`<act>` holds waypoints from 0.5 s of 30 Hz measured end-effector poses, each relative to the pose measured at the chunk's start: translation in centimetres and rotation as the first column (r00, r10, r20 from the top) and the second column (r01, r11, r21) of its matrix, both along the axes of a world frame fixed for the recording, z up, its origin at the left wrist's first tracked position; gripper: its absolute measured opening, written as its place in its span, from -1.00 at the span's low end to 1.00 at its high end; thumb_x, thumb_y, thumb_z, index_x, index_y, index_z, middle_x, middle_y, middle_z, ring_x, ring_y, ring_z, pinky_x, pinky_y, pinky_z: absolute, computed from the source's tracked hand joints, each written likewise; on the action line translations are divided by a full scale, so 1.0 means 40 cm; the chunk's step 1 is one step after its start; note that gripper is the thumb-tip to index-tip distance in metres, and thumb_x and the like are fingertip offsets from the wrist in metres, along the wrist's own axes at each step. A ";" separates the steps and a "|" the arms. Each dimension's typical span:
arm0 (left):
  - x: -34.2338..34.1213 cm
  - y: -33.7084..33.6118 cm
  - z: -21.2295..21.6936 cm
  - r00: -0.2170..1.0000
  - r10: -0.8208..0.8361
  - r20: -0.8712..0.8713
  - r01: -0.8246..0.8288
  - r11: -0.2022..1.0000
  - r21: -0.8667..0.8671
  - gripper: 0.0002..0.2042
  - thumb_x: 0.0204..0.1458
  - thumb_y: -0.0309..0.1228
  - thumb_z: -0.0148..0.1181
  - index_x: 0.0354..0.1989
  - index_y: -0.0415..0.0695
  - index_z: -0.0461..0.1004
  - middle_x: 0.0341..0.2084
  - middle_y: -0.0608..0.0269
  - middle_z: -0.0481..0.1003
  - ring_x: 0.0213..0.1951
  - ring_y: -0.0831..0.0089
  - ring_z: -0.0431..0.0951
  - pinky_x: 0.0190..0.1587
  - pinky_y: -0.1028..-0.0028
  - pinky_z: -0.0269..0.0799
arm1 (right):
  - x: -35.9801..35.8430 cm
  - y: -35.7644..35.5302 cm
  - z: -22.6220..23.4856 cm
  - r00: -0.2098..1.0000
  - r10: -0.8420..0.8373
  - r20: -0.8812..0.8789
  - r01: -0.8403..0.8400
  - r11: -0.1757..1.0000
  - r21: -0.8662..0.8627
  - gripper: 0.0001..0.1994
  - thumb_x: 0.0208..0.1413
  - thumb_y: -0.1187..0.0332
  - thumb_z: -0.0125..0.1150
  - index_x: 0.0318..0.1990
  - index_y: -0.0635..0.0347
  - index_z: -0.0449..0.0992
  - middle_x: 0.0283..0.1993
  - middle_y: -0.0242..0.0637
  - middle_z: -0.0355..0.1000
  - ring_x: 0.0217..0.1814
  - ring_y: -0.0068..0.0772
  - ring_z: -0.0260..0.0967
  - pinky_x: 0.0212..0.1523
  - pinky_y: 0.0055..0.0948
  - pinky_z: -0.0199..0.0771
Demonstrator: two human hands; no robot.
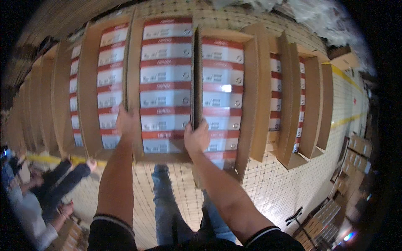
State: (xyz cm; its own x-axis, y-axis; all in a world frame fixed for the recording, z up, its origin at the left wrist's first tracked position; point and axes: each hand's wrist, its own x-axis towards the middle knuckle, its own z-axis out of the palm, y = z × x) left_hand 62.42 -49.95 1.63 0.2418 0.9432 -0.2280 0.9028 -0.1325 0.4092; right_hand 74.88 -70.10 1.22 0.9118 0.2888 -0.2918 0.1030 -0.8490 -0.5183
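Tiled floor (276, 184), cream with dark dots, spreads under everything. On it a row of long open cardboard cartons, the middle carton (136, 83) being the one I handle; all places below are told from it. It is packed with a column of red-and-white small boxes (165, 98), labels up. Neighbour carton (247, 104) just right of it, same filling, touching along an upright flap (196, 75) that stands between the two. More cartons further left and right.

My left hand (125, 123) grips the middle carton's left wall near the close end, fingers wrapped over the edge. My right hand (197, 138) is closed on the flap's near end at the carton's right wall. My jeans-clad legs (165, 201) are just below its near end. Another person's dark sleeve (67, 173) lies low left of it, well apart.
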 end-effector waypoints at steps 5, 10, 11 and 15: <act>-0.056 -0.163 0.021 0.966 -0.121 0.228 0.003 0.888 0.459 -0.63 0.11 -0.37 0.11 0.09 -0.22 0.33 -0.03 -0.09 0.43 0.03 -0.11 0.40 0.07 0.10 0.30 | 0.034 -0.231 0.033 0.958 0.258 -0.128 -0.159 0.846 0.509 -0.59 0.27 0.25 0.08 0.16 0.32 0.34 0.01 0.01 0.39 0.05 -0.03 0.38 0.06 -0.25 0.39; -0.176 -0.695 0.030 0.895 0.021 0.447 -0.067 0.994 0.087 -0.73 0.09 -0.46 0.15 -0.05 -0.28 0.40 -0.11 -0.11 0.43 -0.04 -0.05 0.42 0.10 0.13 0.28 | 0.034 -0.683 0.131 0.920 0.391 0.019 -0.389 0.910 0.143 -0.63 0.19 0.37 0.16 0.12 0.33 0.37 0.12 0.09 0.30 0.16 0.04 0.28 0.16 -0.17 0.30; -0.191 -0.807 0.025 0.912 0.084 0.401 -0.067 0.996 -0.057 -0.70 0.08 -0.45 0.15 -0.03 -0.29 0.40 -0.12 -0.10 0.45 -0.01 -0.01 0.43 0.11 0.16 0.28 | 0.026 -0.750 0.141 0.898 0.438 0.041 -0.440 0.896 0.064 -0.61 0.20 0.35 0.16 0.12 0.34 0.37 0.12 0.12 0.28 0.16 0.07 0.27 0.16 -0.14 0.30; -0.250 -1.106 -0.014 0.799 0.495 0.342 -0.187 0.744 -0.641 -0.69 0.24 -0.26 0.03 0.00 -0.25 0.41 -0.31 0.02 0.52 -0.33 0.21 0.56 -0.24 0.32 0.46 | -0.022 -0.887 0.115 0.803 0.585 -0.113 -0.595 0.795 -0.114 -0.58 0.22 0.29 0.14 0.16 0.32 0.34 0.13 0.18 0.25 0.17 0.19 0.25 0.17 -0.08 0.30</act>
